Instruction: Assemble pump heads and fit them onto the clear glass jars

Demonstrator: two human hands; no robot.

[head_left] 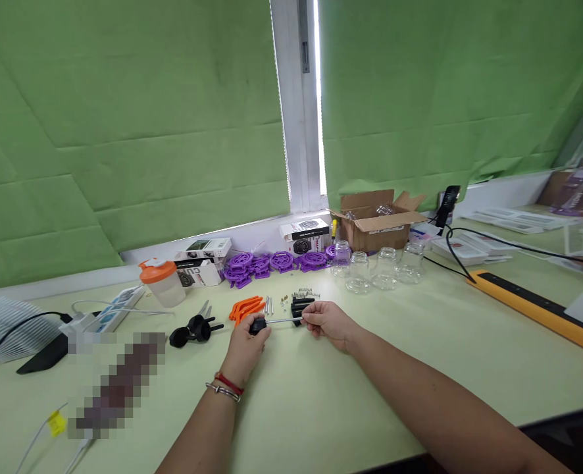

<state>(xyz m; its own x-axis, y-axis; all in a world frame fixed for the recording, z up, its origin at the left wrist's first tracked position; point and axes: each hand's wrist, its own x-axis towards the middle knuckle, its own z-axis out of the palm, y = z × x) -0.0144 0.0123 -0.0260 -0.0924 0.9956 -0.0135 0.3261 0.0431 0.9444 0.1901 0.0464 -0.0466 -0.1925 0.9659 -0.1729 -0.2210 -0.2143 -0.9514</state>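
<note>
My left hand (246,339) is closed around a small black part (258,326), from which a thin metal rod (284,320) sticks out to the right. The far end of that rod is pinched between the fingers of my right hand (329,324); its tip is hidden there. Several black parts (299,307) lie just behind the rod, with small springs (306,293) beyond them. Orange handle-like pieces (246,308) rest behind my left hand, beside short metal pins (268,305) and tiny brass-coloured bits (284,301). To the left are black cup-shaped parts (195,331).
Purple wheel-shaped parts (281,261) and printed boxes (305,230) stand along the back. Clear glass jars (385,268) stand before an open cardboard box (385,230). An orange-lidded shaker (162,283) and power strip (118,308) are left; an orange-and-black bar (533,306) with cables lies right.
</note>
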